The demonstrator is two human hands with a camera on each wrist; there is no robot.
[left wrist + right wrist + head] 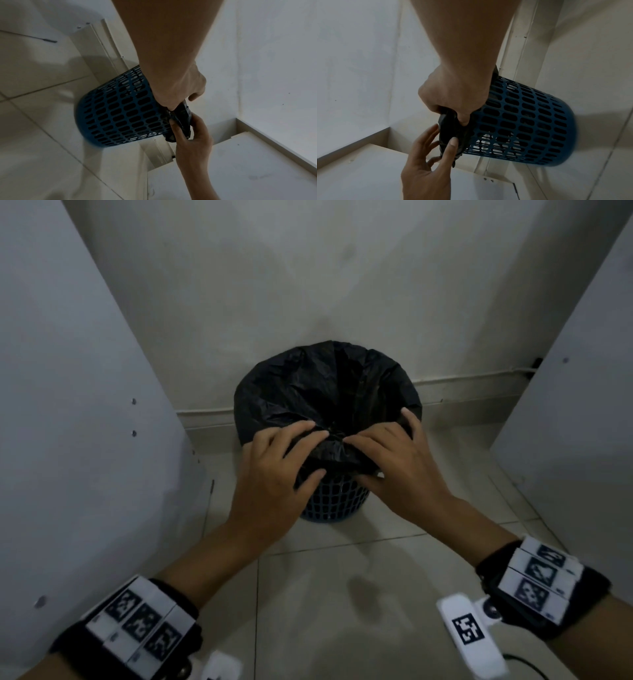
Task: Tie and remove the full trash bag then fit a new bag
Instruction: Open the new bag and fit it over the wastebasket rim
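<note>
On a tiled floor (342,594) against a pale wall, a blue lattice bin (334,501) lined with a black trash bag (308,385) has its near rim covered by the left hand (274,470) and right hand (394,463), both pinching gathered bag plastic.

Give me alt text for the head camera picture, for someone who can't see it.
Both hands, left hand and right hand, pinch the near edge of a black trash bag lining a blue mesh bin. The bin stands on a pale tiled floor against a white wall.
</note>
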